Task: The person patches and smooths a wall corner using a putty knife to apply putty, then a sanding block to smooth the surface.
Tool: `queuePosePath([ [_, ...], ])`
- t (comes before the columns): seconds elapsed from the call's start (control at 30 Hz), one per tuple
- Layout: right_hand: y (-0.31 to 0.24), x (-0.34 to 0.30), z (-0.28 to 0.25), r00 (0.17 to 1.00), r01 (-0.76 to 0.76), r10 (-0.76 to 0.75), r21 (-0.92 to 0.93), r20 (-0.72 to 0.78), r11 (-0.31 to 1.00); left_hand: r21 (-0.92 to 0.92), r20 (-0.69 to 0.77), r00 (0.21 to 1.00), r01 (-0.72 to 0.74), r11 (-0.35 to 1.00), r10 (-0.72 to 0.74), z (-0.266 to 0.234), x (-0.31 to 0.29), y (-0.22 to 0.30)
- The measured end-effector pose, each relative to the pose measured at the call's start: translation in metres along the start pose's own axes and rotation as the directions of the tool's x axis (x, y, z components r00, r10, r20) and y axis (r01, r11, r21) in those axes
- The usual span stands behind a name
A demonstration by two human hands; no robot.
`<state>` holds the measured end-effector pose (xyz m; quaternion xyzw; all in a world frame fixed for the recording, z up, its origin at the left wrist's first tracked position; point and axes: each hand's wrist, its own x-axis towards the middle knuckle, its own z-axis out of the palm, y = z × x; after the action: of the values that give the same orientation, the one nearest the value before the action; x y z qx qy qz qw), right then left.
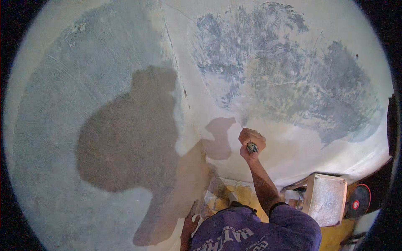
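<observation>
My right hand (247,138) is raised in front of the wall, its fingers wrapped round a dark-handled hand tool (252,147). The butt of the handle faces me. A thin pale edge shows beyond the fist, beside the patchy grey-blue area of the wall (289,75); the tool's working end is too unclear to name. Low down, my left hand (191,222) lies against the wall's surface with its fingers stretched upward and nothing visible in it.
A vertical corner or seam (184,90) with chipped spots divides the wall. Large shadows fall on its left side. At lower right stand a box-like thing with a silvery face (327,200) and a round black disc with a red rim (358,200). Yellowish floor (222,203) shows below.
</observation>
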<state>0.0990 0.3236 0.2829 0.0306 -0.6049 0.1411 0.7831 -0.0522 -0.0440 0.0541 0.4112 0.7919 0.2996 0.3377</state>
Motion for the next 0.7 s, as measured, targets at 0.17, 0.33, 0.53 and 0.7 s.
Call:
queuePosePath([
  [0.17, 0.013, -0.004, -0.006, 0.994, -0.059, 0.081, -0.278, 0.071, 0.959, 0.017, -0.026, 0.999, 0.035, 0.999, -0.035, -0.007, 0.003, 0.02],
  [0.33, 0.001, 0.002, -0.002, 0.995, -0.1, 0.101, 0.037, -0.015, 0.994, -0.084, -0.018, 1.0, -0.02, 0.996, 0.018, 0.006, 0.01, -0.016],
  [0.53, -0.004, 0.015, -0.004, 0.993, -0.104, 0.111, -0.156, 0.035, 0.982, -0.058, 0.027, 1.0, -0.006, 0.998, 0.007, 0.019, 0.01, -0.042],
  [0.7, 0.02, 0.007, -0.018, 0.983, -0.156, 0.141, 0.12, 0.121, 0.98, -0.004, 0.075, 0.997, -0.009, 1.0, 0.009, 0.021, 0.017, -0.043],
])
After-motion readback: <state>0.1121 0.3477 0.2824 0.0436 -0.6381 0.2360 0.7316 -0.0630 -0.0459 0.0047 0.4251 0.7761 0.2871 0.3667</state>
